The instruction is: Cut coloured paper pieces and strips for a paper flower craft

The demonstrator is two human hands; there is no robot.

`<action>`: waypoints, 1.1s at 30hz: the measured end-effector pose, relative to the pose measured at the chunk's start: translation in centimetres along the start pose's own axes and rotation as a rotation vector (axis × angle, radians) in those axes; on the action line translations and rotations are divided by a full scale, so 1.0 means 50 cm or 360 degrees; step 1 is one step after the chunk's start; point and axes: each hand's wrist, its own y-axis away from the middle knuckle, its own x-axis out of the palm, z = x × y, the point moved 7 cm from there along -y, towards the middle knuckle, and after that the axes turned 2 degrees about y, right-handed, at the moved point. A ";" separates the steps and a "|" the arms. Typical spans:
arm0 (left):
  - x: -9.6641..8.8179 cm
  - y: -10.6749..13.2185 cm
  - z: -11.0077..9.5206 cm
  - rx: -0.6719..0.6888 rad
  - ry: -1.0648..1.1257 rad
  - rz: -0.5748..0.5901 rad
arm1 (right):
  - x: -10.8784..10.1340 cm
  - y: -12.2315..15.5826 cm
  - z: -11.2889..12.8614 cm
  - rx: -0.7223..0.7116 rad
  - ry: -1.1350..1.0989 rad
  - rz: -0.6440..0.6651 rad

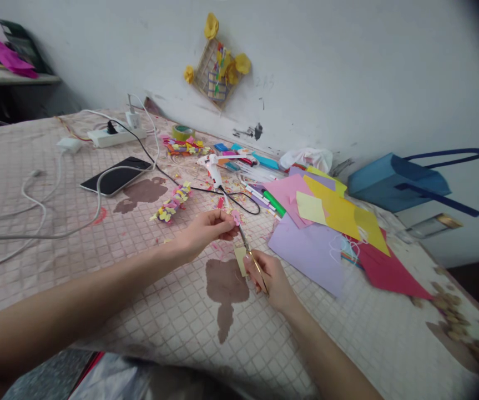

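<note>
My left hand (pixel 206 233) pinches a small pink paper scrap (pixel 236 218) between its fingertips, over the quilted bed cover (pixel 160 311). My right hand (pixel 269 279) is closed around a pair of slim gold-handled scissors (pixel 252 256), with the blades reaching up to the pink scrap. A small cream paper piece (pixel 241 260) sits just beside the scissors, close to my right fingers. I cannot tell whether it is held or lying on the cover. Tiny paper bits are scattered below my hands.
Coloured paper sheets (pixel 322 228) spread to the right. Farther back are a white glue gun (pixel 215 169), markers (pixel 273 202), a paper flower strip (pixel 171 202), a phone (pixel 116 175), a power strip (pixel 114 136) with cables, a tape roll (pixel 183 133) and a blue bag (pixel 397 182).
</note>
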 end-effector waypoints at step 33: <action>-0.002 -0.008 -0.006 -0.0086 -0.0030 0.0193 | -0.005 0.002 0.006 0.0012 -0.0139 0.0132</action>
